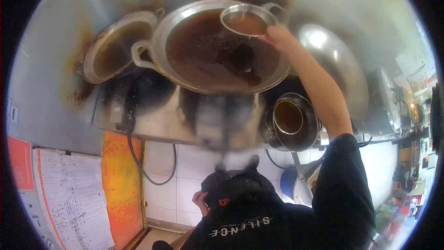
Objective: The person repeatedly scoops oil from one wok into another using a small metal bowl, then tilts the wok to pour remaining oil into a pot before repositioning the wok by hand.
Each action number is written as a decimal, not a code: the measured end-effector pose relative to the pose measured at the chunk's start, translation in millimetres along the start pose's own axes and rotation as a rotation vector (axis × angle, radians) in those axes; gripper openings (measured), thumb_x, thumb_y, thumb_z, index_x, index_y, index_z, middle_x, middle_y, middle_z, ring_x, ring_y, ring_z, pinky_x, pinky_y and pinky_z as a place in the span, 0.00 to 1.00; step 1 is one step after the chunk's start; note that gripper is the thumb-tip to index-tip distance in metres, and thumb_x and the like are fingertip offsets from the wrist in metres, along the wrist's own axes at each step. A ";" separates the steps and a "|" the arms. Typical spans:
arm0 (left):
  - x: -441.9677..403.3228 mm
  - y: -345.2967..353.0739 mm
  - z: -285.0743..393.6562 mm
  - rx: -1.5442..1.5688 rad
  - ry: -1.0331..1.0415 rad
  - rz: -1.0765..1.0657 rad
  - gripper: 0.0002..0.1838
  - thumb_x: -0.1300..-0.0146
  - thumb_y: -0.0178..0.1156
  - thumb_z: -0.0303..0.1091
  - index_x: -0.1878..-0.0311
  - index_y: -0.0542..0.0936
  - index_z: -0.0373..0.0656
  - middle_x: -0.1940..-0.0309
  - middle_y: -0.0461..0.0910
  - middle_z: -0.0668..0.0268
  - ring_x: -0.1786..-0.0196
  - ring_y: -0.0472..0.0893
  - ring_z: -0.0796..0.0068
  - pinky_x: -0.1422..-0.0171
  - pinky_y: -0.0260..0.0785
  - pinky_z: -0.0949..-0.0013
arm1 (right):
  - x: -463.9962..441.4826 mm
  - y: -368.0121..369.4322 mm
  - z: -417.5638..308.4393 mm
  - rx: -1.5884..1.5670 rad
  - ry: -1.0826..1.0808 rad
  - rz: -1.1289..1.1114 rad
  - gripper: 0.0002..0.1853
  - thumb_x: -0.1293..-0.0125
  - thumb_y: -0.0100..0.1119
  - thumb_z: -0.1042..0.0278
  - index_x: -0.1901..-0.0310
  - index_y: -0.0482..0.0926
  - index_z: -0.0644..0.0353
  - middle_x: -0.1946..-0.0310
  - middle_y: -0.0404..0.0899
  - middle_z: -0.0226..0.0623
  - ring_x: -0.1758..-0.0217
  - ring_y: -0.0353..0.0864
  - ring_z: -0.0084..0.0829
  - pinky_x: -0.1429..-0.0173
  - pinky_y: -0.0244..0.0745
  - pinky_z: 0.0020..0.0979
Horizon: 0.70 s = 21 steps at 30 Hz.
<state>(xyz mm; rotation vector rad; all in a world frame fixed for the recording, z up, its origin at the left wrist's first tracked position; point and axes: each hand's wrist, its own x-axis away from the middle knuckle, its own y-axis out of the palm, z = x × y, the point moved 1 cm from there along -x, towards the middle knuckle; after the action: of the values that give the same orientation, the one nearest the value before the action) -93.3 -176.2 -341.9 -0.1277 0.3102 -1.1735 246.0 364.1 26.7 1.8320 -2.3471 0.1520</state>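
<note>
At the far side of a large wide wok (159, 48), my right hand (277, 37) is closed on the near right edge of a round metal bowl (247, 22). Brownish liquid shows inside the bowl's rim; whether it rests in the wok's liquid or hangs just above, I cannot tell. Dark brown liquid (199, 46) fills much of the wok. My left hand (200, 202) is low at my waist, its fingers curled against my dark clothing. What it holds, if anything, is hidden.
A smaller wok (92, 65) holding brown liquid stands left. To the right are a shiny domed metal lid or pan (342, 60) and a pot (310, 141) with a round strainer-like vessel (276, 116) inside. A hose (152, 180) loops below the stove edge; a written sheet (74, 199) hangs left.
</note>
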 end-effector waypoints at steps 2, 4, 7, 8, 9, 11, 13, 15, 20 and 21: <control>-2.3 3.2 -8.7 -0.135 0.134 0.023 0.13 0.47 0.62 0.34 0.58 0.75 0.44 0.53 0.65 0.56 0.63 0.74 0.68 0.55 0.69 0.66 | -13.1 -20.5 -2.3 -0.030 -0.014 0.036 0.15 0.39 0.49 0.78 0.54 0.66 0.79 0.57 0.72 0.53 0.65 0.82 0.45 0.59 0.84 0.34; -8.7 6.8 3.2 -0.231 0.232 0.022 0.14 0.48 0.63 0.35 0.59 0.75 0.43 0.53 0.66 0.56 0.64 0.74 0.69 0.56 0.68 0.66 | -18.9 -39.9 -10.9 -0.074 -0.042 0.071 0.14 0.38 0.51 0.73 0.55 0.69 0.78 0.60 0.74 0.54 0.66 0.82 0.47 0.58 0.82 0.36; -5.2 13.6 2.9 -0.243 0.186 -0.028 0.16 0.52 0.66 0.36 0.60 0.75 0.45 0.53 0.66 0.55 0.60 0.73 0.67 0.57 0.69 0.65 | -8.6 -75.9 -28.6 -0.065 -0.074 0.064 0.14 0.38 0.49 0.75 0.54 0.68 0.79 0.59 0.74 0.54 0.66 0.82 0.45 0.60 0.83 0.33; 4.4 14.7 -32.0 -0.157 0.056 -0.051 0.17 0.54 0.67 0.37 0.60 0.76 0.46 0.52 0.65 0.54 0.59 0.72 0.67 0.56 0.69 0.65 | -2.9 -88.5 -36.2 -0.047 -0.085 0.058 0.15 0.38 0.49 0.76 0.54 0.68 0.79 0.59 0.74 0.53 0.66 0.82 0.45 0.61 0.83 0.33; 5.2 18.3 -37.2 -0.113 -0.008 -0.070 0.17 0.55 0.67 0.37 0.61 0.76 0.46 0.52 0.65 0.54 0.59 0.72 0.67 0.56 0.69 0.65 | 2.1 -101.8 -43.3 -0.026 -0.096 0.054 0.15 0.38 0.48 0.76 0.54 0.67 0.80 0.59 0.74 0.53 0.66 0.82 0.44 0.62 0.83 0.32; 8.0 26.8 -46.3 -0.103 -0.057 -0.061 0.18 0.56 0.68 0.37 0.61 0.76 0.47 0.54 0.67 0.55 0.63 0.74 0.68 0.60 0.69 0.66 | 13.0 -131.1 -53.5 0.020 -0.114 0.049 0.15 0.39 0.47 0.78 0.53 0.66 0.80 0.59 0.73 0.53 0.66 0.82 0.43 0.63 0.83 0.30; -0.3 34.7 -39.0 -0.138 -0.036 -0.045 0.18 0.57 0.68 0.37 0.61 0.76 0.46 0.57 0.69 0.55 0.68 0.75 0.70 0.63 0.70 0.67 | 23.6 -164.7 -62.1 0.086 -0.131 0.045 0.15 0.39 0.45 0.79 0.53 0.66 0.81 0.59 0.73 0.53 0.66 0.82 0.43 0.65 0.83 0.28; -16.4 46.1 -23.2 -0.107 0.327 -0.126 0.15 0.53 0.64 0.38 0.61 0.76 0.44 0.65 0.72 0.59 0.80 0.74 0.73 0.74 0.68 0.71 | 35.5 -199.9 -67.8 0.153 -0.145 0.053 0.15 0.39 0.44 0.80 0.52 0.65 0.82 0.59 0.73 0.53 0.66 0.82 0.42 0.66 0.83 0.27; -22.9 79.5 37.4 0.174 -0.222 -0.055 0.12 0.59 0.69 0.37 0.73 0.80 0.41 0.71 0.71 0.64 0.66 0.73 0.72 0.58 0.66 0.69 | 48.0 -289.9 -56.9 0.285 -0.121 0.139 0.16 0.40 0.41 0.83 0.50 0.63 0.83 0.59 0.72 0.52 0.66 0.82 0.39 0.70 0.84 0.23; -21.6 84.7 29.6 0.352 -0.549 -0.155 0.15 0.60 0.70 0.40 0.71 0.80 0.42 0.71 0.70 0.65 0.66 0.73 0.71 0.58 0.66 0.69 | 47.5 -309.3 -49.7 0.293 -0.113 0.173 0.16 0.40 0.40 0.84 0.50 0.62 0.84 0.59 0.72 0.52 0.66 0.82 0.39 0.71 0.84 0.22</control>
<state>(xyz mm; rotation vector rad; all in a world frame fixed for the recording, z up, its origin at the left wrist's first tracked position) -16.8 -125.5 -332.0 -0.1615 -0.3952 -1.2778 537.8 252.0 78.8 1.7954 -2.6835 0.4469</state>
